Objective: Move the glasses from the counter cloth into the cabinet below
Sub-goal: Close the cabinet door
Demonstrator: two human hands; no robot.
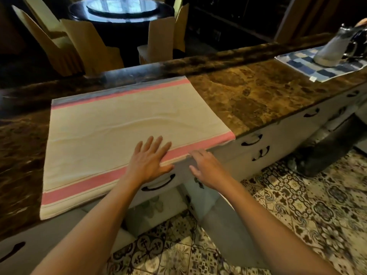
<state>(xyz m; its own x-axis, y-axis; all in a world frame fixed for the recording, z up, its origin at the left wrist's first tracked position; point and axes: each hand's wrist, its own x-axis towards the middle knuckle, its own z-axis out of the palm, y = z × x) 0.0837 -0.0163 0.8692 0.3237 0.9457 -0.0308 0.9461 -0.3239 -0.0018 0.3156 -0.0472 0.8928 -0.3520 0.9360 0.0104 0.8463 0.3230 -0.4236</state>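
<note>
A cream cloth [119, 135] with pink stripes lies flat on the brown marble counter [248, 96]. No glasses stand on it. My left hand [151, 159] rests palm down on the cloth's near edge, fingers spread, holding nothing. My right hand [204, 167] hovers just off the counter's front edge, beside the cloth's hanging border, fingers loosely apart and empty. Below, a cabinet door [222, 225] stands swung open towards me; the inside of the cabinet [156, 213] shows dimly, with faint glassy shapes on a shelf.
White drawers with black handles [158, 184] run under the counter. A metal jug [331, 50] stands on a blue checked cloth [317, 66] at the far right. Chairs and a round dark table [121, 12] lie beyond the counter. Patterned floor tiles [297, 205] spread below.
</note>
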